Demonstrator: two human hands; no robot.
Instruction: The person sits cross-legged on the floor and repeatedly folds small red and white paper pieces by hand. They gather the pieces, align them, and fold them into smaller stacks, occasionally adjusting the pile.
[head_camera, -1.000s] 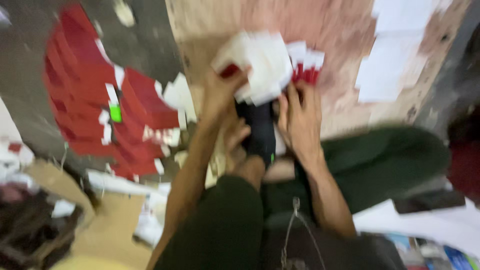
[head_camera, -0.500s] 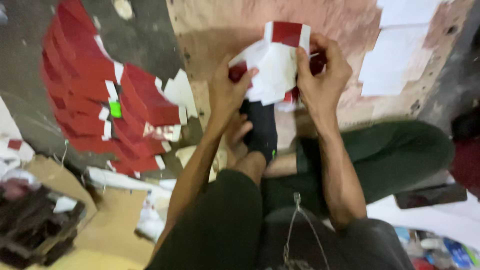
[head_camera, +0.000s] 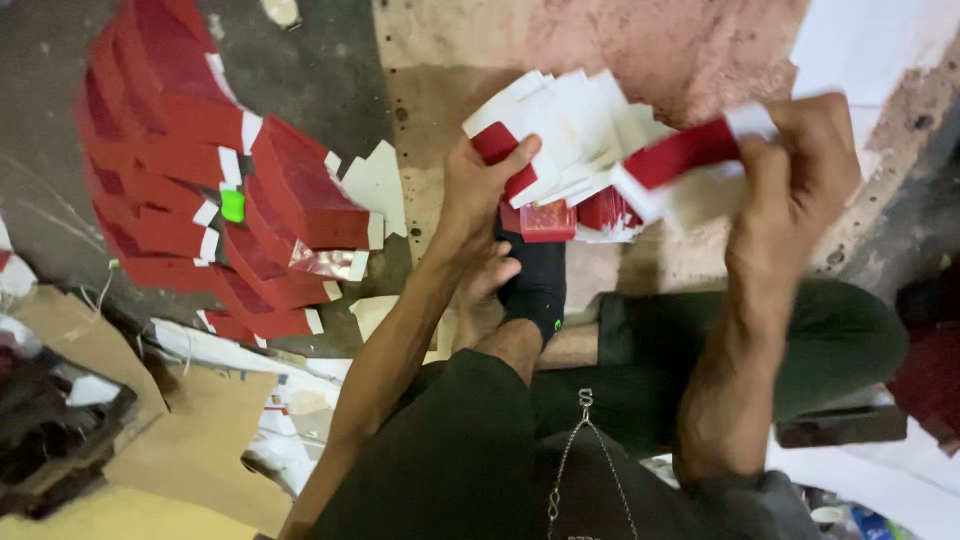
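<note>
Spread across the dark floor (head_camera: 300, 60) at the left: a big overlapping fan of flat red card blanks (head_camera: 190, 190) with white tabs, glossy, sharp-cornered, one small green sticker (head_camera: 232, 206) among them. Cut off at the top edge.

Ahead: a worn pinkish-brown board (head_camera: 660, 50), mottled and stained, with plain white sheets (head_camera: 860, 50) at its right, running out of frame.

Nearer, filling the bottom: dark green trousers (head_camera: 460, 450) on folded legs, a thin metal chain (head_camera: 570, 450) hanging in front, a black sock (head_camera: 535, 285) on one foot.

Lower left: brown cardboard (head_camera: 180, 440), creased, beside a dark heap too blurred to identify.

Left hand (head_camera: 480, 190): closed in a pinch, thumb on top, gripping a fanned stack of white-and-red cards (head_camera: 570, 140) by its lower corner, held above the foot and the board. Thin stiff paper, white backs mostly showing, red at the corners.

Right hand (head_camera: 800, 170): fingers curled tight around a single red card with a white end (head_camera: 690, 155), just beside the fan's right edge; touching or apart, impossible to tell through the motion blur. Card's lower part smeared and indistinct.

Beneath the fan, resting near the sock: a small folded red box (head_camera: 545, 220), shiny-faced, partly hidden by the cards above.
</note>
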